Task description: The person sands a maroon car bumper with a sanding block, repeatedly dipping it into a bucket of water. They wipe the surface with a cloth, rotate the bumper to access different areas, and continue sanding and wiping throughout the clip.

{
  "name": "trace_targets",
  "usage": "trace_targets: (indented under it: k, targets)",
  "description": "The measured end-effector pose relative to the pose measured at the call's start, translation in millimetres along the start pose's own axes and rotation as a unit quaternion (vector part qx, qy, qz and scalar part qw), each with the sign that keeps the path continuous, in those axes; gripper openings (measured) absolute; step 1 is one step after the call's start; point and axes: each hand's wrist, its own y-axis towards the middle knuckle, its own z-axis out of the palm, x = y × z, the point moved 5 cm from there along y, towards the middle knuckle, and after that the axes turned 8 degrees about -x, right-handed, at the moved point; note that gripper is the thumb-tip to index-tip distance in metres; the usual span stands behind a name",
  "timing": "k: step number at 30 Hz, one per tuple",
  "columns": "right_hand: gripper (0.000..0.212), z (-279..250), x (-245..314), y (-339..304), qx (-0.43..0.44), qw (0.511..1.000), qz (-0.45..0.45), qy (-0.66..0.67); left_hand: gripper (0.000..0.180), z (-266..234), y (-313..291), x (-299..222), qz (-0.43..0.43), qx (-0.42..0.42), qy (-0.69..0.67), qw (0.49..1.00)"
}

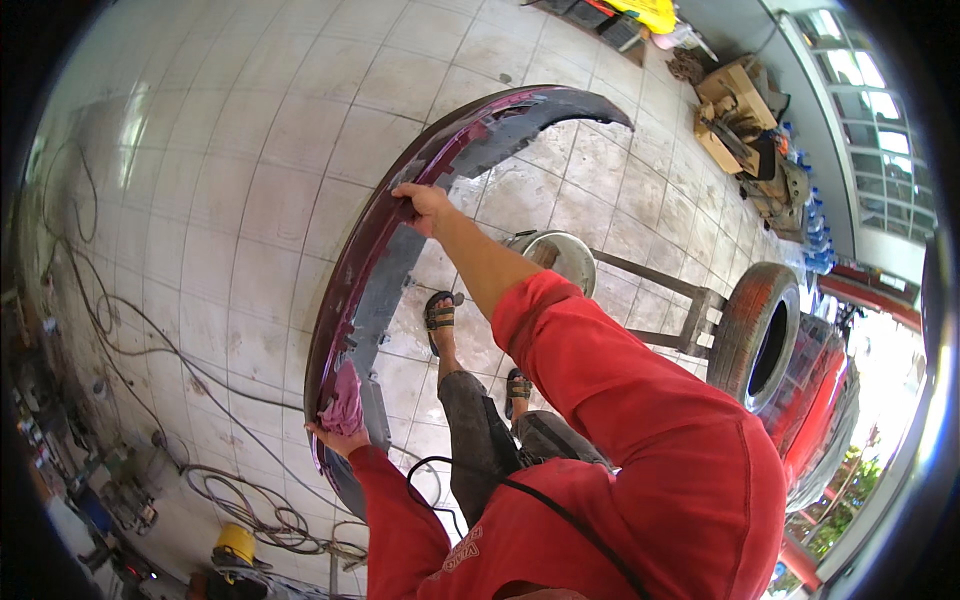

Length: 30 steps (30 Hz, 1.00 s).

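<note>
A long curved car bumper [350, 262], dark maroon with grey sanded-looking patches along its inner side, arcs in front of me above the tiled floor. My right hand [424, 208] reaches far forward and is closed over its upper edge near the middle, thumb and fingers on the maroon strip. Close to the bumper's near end, my left hand [341, 438] is closed with a crumpled pink cloth [343, 398] against the panel. Its fingers partly curl round the outer edge; the cloth covers some of the surface there. Both forearms are in red sleeves.
A whitish bucket [572, 258] stands beside a metal frame [655, 280]. A tyre [755, 335] is at the right. Hoses and cables [250, 505] lie at left, near a yellow container [236, 545]. Cardboard boxes [735, 95] line the far right wall.
</note>
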Motion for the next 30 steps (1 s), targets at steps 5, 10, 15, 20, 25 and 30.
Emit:
trace_targets:
  k: [5, 10, 15, 20, 25, 30]
  targets:
    - [0.012, -47, 46, -32, 0.102, 0.992, -0.024, 0.072, 0.093, 39, -104, -3, 0.041, -0.044, 0.024, 0.998]
    - [0.009, -95, 144, -156, 0.089, 0.975, -0.127, 0.160, 0.090, 58, -137, -37, 0.069, 0.076, 0.063, 0.993]
    - [0.015, -188, 259, -307, 0.139, 0.912, -0.270, 0.277, 0.073, 110, -196, -53, 0.274, 0.238, 0.160, 0.918]
    - [0.009, -332, 364, -454, 0.171, 0.840, -0.384, 0.345, 0.065, 188, -332, -34, 0.593, 0.344, 0.168, 0.709]
    - [0.005, -469, 432, -583, 0.195, 0.764, -0.490, 0.372, 0.055, 244, -487, 10, 0.626, 0.346, 0.121, 0.688]
    - [0.006, -616, 510, -641, 0.199, 0.707, -0.579, 0.355, 0.043, 311, -575, 111, 0.443, 0.506, 0.129, 0.729]
